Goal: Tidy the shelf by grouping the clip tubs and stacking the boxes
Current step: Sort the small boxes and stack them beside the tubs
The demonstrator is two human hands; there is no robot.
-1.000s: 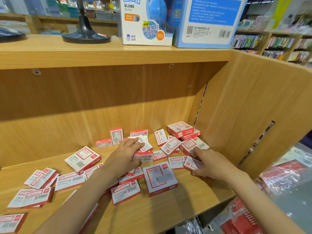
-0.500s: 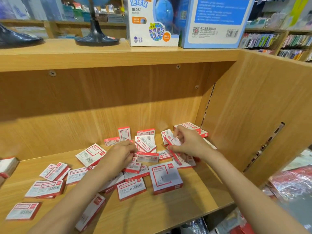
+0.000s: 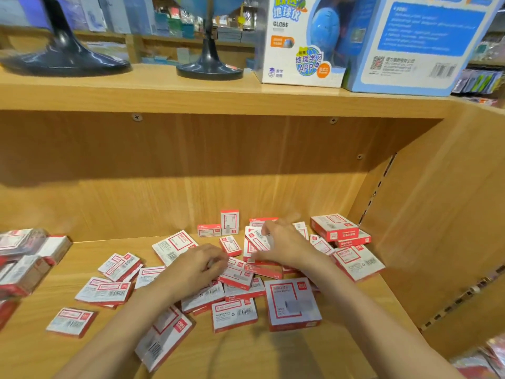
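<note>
Wooden shelf (image 3: 273,348) under both my hands, small red-and-white boxes (image 3: 235,314) scattered flat all round them, few stacked yet. Biggest box (image 3: 293,303) lies just nearer me than my right hand. Two boxes already piled (image 3: 334,228) beyond and right of it. My right hand (image 3: 284,246) pinches one small box (image 3: 257,239), tilted up, likely to gather it. My left hand (image 3: 200,265), fingers curled, rests on boxes below it; grip unclear. Clip tubs: none identified.

Left hand (image 3: 200,265) curled, palm down; right hand (image 3: 284,246) pinching.
</note>
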